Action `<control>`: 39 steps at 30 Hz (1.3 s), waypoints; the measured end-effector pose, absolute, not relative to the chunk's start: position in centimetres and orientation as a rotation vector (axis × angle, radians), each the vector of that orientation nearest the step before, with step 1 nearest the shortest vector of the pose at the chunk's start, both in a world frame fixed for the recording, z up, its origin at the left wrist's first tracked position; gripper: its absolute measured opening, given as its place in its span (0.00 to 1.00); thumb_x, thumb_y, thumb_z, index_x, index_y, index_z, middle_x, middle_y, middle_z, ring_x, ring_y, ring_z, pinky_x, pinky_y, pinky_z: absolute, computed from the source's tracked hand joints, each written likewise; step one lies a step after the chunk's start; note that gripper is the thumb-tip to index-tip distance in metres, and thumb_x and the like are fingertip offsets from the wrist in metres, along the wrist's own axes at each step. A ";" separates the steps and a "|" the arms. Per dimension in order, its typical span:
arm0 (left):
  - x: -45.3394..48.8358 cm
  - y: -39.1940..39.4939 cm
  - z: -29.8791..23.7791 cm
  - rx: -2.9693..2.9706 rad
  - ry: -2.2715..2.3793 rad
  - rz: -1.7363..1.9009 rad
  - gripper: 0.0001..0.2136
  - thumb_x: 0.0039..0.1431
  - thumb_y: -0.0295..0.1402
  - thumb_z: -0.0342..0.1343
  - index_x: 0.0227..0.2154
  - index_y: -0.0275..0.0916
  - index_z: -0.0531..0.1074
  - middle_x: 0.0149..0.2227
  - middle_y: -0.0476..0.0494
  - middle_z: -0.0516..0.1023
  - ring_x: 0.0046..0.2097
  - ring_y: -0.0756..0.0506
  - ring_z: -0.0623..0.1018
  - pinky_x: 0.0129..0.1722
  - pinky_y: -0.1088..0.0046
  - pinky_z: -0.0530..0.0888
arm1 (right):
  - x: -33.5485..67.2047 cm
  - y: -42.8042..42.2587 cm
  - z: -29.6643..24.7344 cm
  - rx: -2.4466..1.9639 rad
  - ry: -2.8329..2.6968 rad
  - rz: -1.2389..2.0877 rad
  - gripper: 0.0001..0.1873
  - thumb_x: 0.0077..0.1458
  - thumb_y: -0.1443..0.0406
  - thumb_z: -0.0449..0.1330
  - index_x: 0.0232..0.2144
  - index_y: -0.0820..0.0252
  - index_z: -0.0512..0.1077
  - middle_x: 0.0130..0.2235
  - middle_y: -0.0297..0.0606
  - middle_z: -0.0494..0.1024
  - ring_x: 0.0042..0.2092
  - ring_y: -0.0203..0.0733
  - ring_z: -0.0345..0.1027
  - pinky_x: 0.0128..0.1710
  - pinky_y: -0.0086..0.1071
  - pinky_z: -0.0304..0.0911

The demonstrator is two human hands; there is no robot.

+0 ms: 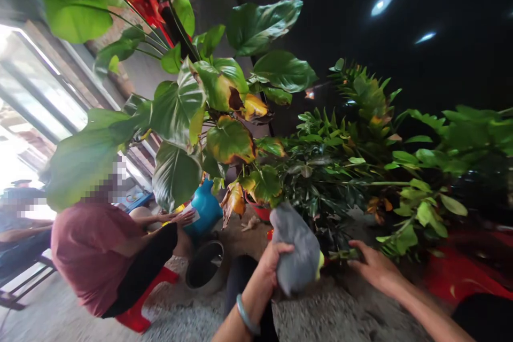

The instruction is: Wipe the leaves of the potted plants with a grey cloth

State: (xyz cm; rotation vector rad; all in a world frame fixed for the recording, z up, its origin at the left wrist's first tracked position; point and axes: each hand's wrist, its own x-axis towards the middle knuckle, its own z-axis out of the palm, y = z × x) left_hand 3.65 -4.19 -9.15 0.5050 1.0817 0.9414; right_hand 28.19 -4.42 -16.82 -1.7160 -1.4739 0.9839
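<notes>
My left hand [276, 261] is closed around a bunched grey cloth [295, 248] with a yellow-green edge. A pale bangle circles that wrist. To the right, the thumb and index finger of my right hand [374, 266] close on a plant stem [340, 254] low among the leaves. Leafy green plants [320, 181] spread out just beyond both hands. Taller at the left stands a large-leaved plant [180, 107], some of its leaves yellow and brown at the edges.
Left of me a person in a reddish shirt [96, 251] sits on a red plastic stool [138, 310], hands at a blue vase [205, 208]. A dark round pot [205, 266] stands on the rough floor between us. Behind the plants rises a glossy black panel [352, 26].
</notes>
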 end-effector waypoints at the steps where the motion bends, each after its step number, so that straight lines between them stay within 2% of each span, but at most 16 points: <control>1: 3.6 -4.9 -9.6 0.530 1.029 0.927 0.15 0.31 0.23 0.59 0.29 0.32 0.75 0.24 0.41 0.80 0.31 0.39 0.81 0.37 0.65 0.75 | 28.5 -4.4 -17.1 -1.716 -1.485 0.968 0.16 0.36 0.64 0.62 0.33 0.51 0.75 0.28 0.36 0.81 0.34 0.52 0.75 0.35 0.38 0.65; 5: 2.6 -4.9 -5.4 0.632 0.929 1.129 0.20 0.30 0.24 0.64 0.34 0.34 0.76 0.29 0.42 0.82 0.34 0.38 0.81 0.38 0.65 0.75 | 28.3 -4.8 -16.3 -1.713 -1.336 1.102 0.18 0.36 0.59 0.60 0.34 0.53 0.74 0.27 0.37 0.79 0.34 0.51 0.74 0.35 0.39 0.65; 8: 2.2 -2.3 -1.6 0.623 0.936 1.393 0.18 0.38 0.32 0.67 0.36 0.35 0.75 0.31 0.43 0.82 0.34 0.41 0.81 0.38 0.67 0.76 | 27.3 -5.3 -14.6 -1.628 -1.032 1.287 0.24 0.35 0.55 0.59 0.39 0.54 0.73 0.28 0.38 0.79 0.38 0.53 0.74 0.34 0.39 0.65; 10: 2.6 -0.8 -1.7 0.588 0.998 1.461 0.17 0.42 0.35 0.67 0.37 0.36 0.75 0.30 0.44 0.82 0.34 0.42 0.81 0.39 0.68 0.76 | 26.7 -5.6 -13.6 -1.556 -0.855 1.357 0.27 0.33 0.54 0.60 0.40 0.54 0.71 0.30 0.40 0.80 0.41 0.53 0.74 0.34 0.38 0.65; 13: 3.8 -1.0 -5.8 0.578 1.150 1.230 0.17 0.40 0.34 0.68 0.35 0.34 0.75 0.26 0.43 0.81 0.33 0.40 0.81 0.38 0.65 0.75 | 26.2 -5.9 -12.8 -1.512 -0.738 1.359 0.28 0.29 0.55 0.60 0.38 0.54 0.71 0.33 0.42 0.80 0.44 0.54 0.73 0.33 0.38 0.65; 17: 4.5 -4.4 -10.0 0.722 1.077 0.906 0.21 0.31 0.37 0.72 0.32 0.33 0.78 0.26 0.41 0.81 0.28 0.42 0.80 0.34 0.66 0.75 | 26.4 -6.3 -12.6 -1.489 -0.725 1.394 0.24 0.29 0.55 0.61 0.35 0.53 0.72 0.32 0.40 0.81 0.43 0.54 0.74 0.31 0.38 0.65; 21: 3.4 -4.8 -4.8 0.800 0.944 0.981 0.25 0.29 0.37 0.73 0.35 0.34 0.78 0.26 0.43 0.81 0.30 0.41 0.80 0.35 0.67 0.75 | 26.7 -6.5 -12.4 -1.440 -0.707 1.406 0.25 0.32 0.54 0.61 0.37 0.55 0.73 0.32 0.41 0.80 0.40 0.52 0.74 0.31 0.38 0.65; 25: 2.9 -1.3 1.0 0.729 0.949 1.315 0.17 0.43 0.37 0.67 0.36 0.34 0.76 0.30 0.42 0.82 0.34 0.41 0.81 0.40 0.68 0.76 | 26.5 -6.3 -12.5 -1.407 -0.685 1.369 0.23 0.34 0.55 0.61 0.37 0.56 0.73 0.31 0.42 0.80 0.38 0.51 0.74 0.30 0.37 0.66; 28: 4.0 -0.1 -0.8 0.654 1.054 1.248 0.13 0.46 0.35 0.65 0.35 0.33 0.76 0.29 0.41 0.82 0.34 0.41 0.81 0.40 0.66 0.76 | 26.4 -6.2 -12.7 -1.333 -0.645 1.377 0.22 0.36 0.56 0.61 0.36 0.56 0.74 0.32 0.41 0.80 0.38 0.51 0.74 0.29 0.37 0.66; 30: 4.9 -1.0 -4.1 0.637 1.119 1.023 0.13 0.43 0.34 0.67 0.33 0.33 0.76 0.27 0.40 0.82 0.34 0.39 0.82 0.40 0.64 0.76 | 26.4 -6.3 -12.8 -1.294 -0.630 1.378 0.20 0.36 0.57 0.61 0.36 0.55 0.74 0.33 0.41 0.80 0.38 0.50 0.74 0.28 0.36 0.66; 33: 5.2 -3.5 -7.8 0.694 1.044 0.790 0.18 0.36 0.32 0.70 0.34 0.32 0.77 0.30 0.38 0.82 0.35 0.38 0.82 0.41 0.64 0.75 | 26.6 -6.7 -12.8 -1.285 -0.625 1.385 0.19 0.36 0.56 0.61 0.35 0.54 0.75 0.34 0.41 0.80 0.36 0.49 0.74 0.27 0.36 0.66; 36: 4.0 -4.6 -6.1 0.756 0.931 0.824 0.23 0.34 0.32 0.71 0.39 0.33 0.77 0.31 0.39 0.83 0.34 0.39 0.81 0.41 0.64 0.75 | 26.8 -6.9 -12.7 -1.273 -0.615 1.407 0.19 0.36 0.56 0.62 0.34 0.55 0.75 0.33 0.41 0.80 0.35 0.48 0.73 0.27 0.34 0.66; 39: 2.5 -2.9 -1.1 0.723 0.910 1.083 0.20 0.41 0.36 0.68 0.38 0.33 0.77 0.27 0.41 0.82 0.31 0.40 0.81 0.38 0.65 0.77 | 26.8 -6.9 -12.5 -1.265 -0.597 1.401 0.19 0.36 0.56 0.63 0.35 0.56 0.75 0.33 0.42 0.80 0.35 0.48 0.73 0.26 0.34 0.66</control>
